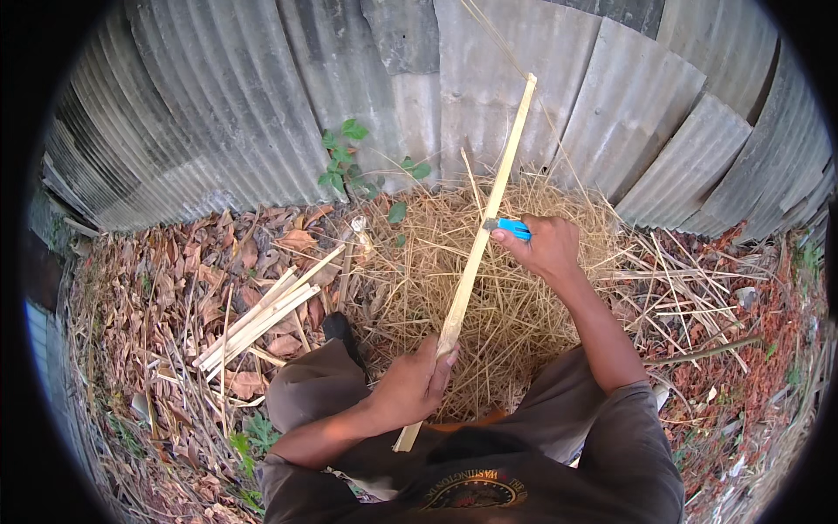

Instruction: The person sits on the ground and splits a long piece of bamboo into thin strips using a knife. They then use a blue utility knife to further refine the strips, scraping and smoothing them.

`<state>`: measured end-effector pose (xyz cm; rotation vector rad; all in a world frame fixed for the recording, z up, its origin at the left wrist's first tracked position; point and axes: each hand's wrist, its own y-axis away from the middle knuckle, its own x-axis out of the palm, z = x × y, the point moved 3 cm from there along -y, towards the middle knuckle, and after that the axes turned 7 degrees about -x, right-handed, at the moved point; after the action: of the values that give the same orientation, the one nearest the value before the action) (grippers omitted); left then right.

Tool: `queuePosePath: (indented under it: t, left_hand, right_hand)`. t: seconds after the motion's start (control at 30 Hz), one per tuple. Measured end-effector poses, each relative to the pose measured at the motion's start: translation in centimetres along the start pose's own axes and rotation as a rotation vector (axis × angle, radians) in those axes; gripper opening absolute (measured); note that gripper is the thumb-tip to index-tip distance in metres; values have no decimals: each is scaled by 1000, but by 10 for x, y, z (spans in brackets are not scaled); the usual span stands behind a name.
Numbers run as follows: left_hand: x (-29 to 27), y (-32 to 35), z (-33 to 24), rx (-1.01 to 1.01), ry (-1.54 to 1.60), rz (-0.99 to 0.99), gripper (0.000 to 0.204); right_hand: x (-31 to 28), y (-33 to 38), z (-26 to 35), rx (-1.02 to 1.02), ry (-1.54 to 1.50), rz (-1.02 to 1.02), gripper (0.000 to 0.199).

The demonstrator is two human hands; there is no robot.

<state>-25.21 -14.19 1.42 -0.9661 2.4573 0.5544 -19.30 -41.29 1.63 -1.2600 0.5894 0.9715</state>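
Bamboo strip [478, 244] (long, pale), slanted above straw pile [489, 288]; lower part clamped in left hand [410, 384] fingers; right hand [546, 244] fingers closed on blue-handled knife [509, 228], blade against strip. Cut strips [257, 319] on leaves nearby.

Left hand [417, 380] gripping a long pale bamboo strip [487, 214]; right hand [543, 246] pressing a blue-handled utility knife [509, 228] against it, above a straw pile [515, 306]

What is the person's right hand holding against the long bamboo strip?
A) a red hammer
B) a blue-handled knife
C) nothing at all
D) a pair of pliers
B: the right hand grips a blue-handled knife set against the bamboo strip, which the left hand holds lower down.
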Motion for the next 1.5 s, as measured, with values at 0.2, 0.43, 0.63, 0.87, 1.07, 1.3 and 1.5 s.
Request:
queuePosePath:
  t: [0.2,0.43,0.63,0.87,1.07,1.3,1.5]
  left_hand:
    - [-7,2,2,-6,-99,-71,23]
    - [-9,5,-5,41,-105,-59,22]
    - [-3,0,0,101,-154,-104,19]
    - [-3,6,-5,112,-230,-146,18]
    - [-4,-1,-12,187,-281,-175,19]
    - [1,3,-11,203,-324,-175,19]
    - [9,20,-19,108,-287,-34,18]
  right_hand:
    - [7,16,33,-293,-58,-21,71]
    - [-11,15,48,-309,-36,-121,68]
    - [-2,7,19,-149,-1,-111,71]
    - [-11,6,24,-348,81,-167,69]
    - [-4,2,10,-336,99,-171,71]
    - [0,-1,-21,-228,106,-174,74]
    - [-13,-7,-89,158,78,-140,75]
